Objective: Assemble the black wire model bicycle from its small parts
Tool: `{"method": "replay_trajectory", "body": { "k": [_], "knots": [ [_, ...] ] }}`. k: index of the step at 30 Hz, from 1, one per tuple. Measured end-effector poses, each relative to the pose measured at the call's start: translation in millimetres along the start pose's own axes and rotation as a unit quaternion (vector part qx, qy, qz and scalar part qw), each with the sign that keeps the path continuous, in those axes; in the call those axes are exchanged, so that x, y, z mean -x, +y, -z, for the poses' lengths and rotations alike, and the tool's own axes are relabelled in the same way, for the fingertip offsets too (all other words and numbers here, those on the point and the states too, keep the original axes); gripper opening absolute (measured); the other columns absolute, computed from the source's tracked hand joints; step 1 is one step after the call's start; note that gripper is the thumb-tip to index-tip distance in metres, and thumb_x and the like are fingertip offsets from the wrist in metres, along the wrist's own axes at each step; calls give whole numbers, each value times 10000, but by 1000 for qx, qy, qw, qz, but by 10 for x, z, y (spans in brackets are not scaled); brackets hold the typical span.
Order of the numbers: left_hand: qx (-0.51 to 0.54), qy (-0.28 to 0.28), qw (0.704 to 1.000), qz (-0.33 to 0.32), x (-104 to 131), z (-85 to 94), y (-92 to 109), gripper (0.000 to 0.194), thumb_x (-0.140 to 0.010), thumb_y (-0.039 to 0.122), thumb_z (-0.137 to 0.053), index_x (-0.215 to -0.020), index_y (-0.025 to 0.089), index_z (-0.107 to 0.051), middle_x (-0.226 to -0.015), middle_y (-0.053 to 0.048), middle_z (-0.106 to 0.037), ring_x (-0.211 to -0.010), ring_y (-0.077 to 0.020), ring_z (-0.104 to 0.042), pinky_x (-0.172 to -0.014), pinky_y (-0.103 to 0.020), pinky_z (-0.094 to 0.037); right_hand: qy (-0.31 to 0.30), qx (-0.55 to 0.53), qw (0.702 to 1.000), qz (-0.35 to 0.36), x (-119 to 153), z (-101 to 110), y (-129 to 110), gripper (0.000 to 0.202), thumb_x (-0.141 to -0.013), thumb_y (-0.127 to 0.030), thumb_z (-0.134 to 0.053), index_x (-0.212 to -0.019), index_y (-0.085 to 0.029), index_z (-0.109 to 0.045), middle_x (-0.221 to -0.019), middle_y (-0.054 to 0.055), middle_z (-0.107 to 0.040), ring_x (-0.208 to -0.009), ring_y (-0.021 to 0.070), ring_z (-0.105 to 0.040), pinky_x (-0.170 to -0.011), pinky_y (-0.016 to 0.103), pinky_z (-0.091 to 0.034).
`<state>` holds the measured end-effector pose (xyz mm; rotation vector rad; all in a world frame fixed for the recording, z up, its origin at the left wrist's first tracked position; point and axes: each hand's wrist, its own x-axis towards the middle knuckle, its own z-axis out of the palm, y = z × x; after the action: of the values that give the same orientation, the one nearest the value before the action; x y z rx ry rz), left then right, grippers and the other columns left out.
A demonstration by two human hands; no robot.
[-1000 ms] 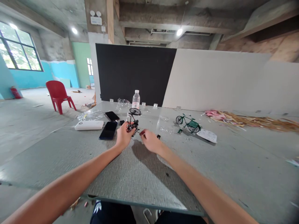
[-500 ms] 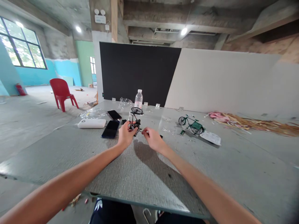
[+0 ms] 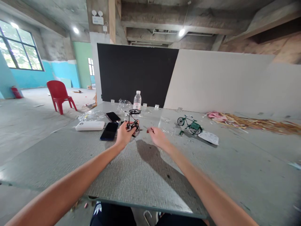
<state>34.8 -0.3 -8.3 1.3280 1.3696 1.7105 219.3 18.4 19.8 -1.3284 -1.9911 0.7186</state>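
My left hand [image 3: 124, 135] grips a black model bicycle [image 3: 134, 122] by its frame, holding it tilted just above the table. One wheel points toward me, low beside my thumb, and the other is up at the back. To the right of it, my right hand [image 3: 155, 135] has thumb and forefinger pinched together on a small thin rod [image 3: 145, 127]. The rod's tip points at the bicycle but stands apart from it; its kind is too small and blurred to tell. A green model bicycle [image 3: 190, 124] stands farther right, a small green piece [image 3: 181, 133] in front of it.
Left of my hands lie two phones [image 3: 109, 131] and a white power bank [image 3: 90, 126] with a cable. A plastic bottle [image 3: 137, 99] and clear wrapping [image 3: 124, 104] stand behind. A white sheet [image 3: 208, 137] and straw-like strips [image 3: 251, 124] lie right on the grey table [image 3: 131, 175].
My right hand has drawn back to the right, away from the bicycle, with the thin rod. The black bicycle has turned slightly in my left hand. The whole view has shifted a little.
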Motion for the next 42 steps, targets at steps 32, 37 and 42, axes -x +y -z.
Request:
{"method": "replay_trajectory", "body": {
  "k": [32,37,42],
  "knots": [
    [-19,-100,992,-74,-6,194,336,431,-784,449,-700,-1100,163,-640,-1005,-109,-692,-900,-206,-660,-765,-298,-514,76,-139,976,146,37,100,-145,426,-806,-471,-619,-751,-249,-260,-695,-44,-378,-657,135,-427,-627,260,-408],
    [63,-245,966,54,-32,154,226,424,-771,444,-722,-1042,125,-656,-986,-123,-707,-726,-220,-719,-595,-277,-544,44,-140,981,123,-5,83,-71,385,-854,-497,-578,-749,-248,-303,-697,-41,-397,-668,143,-466,-649,278,-444],
    [75,-202,971,101,-61,182,125,423,-741,438,-756,-997,113,-665,-1023,-146,-702,-681,-207,-724,-461,-193,-484,69,5,989,130,-70,390,122,371,-998,-471,-279,-853,-216,-505,-798,41,-586,-765,181,-552,-731,308,-434]
  ]
}}
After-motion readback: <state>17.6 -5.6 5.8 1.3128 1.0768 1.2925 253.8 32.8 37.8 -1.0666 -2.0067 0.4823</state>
